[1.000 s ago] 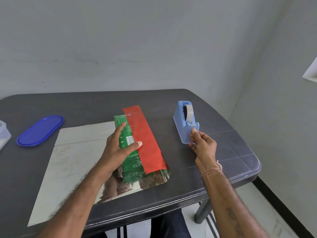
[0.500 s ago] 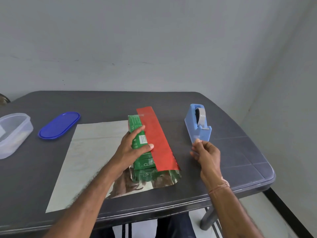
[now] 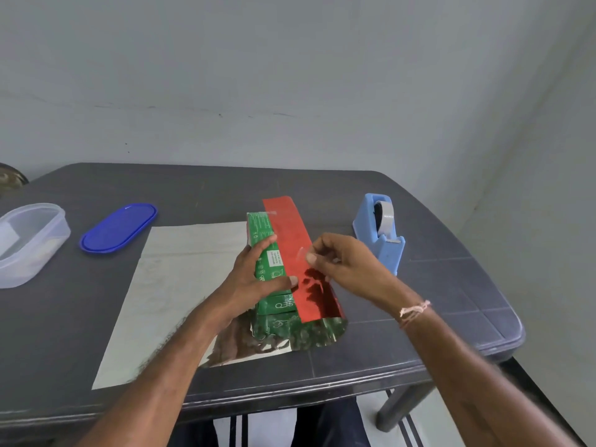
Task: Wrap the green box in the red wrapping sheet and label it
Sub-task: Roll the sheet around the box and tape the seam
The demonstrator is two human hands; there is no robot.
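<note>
On the dark grey bench, the green cardboard box, the red foil wrapping sheet partly folded over it, is pressed by the flat-fingered left grip as clear tape is pinched in the right grip; wrapping and label appear unfinished.

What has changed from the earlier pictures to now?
The right hand left the tape dispenser and moved left, over the red sheet, pinching a piece of clear tape. The left hand stayed pressed on the green box, holding the sheet's edge down. Box, sheet and dispenser kept their places.
</note>
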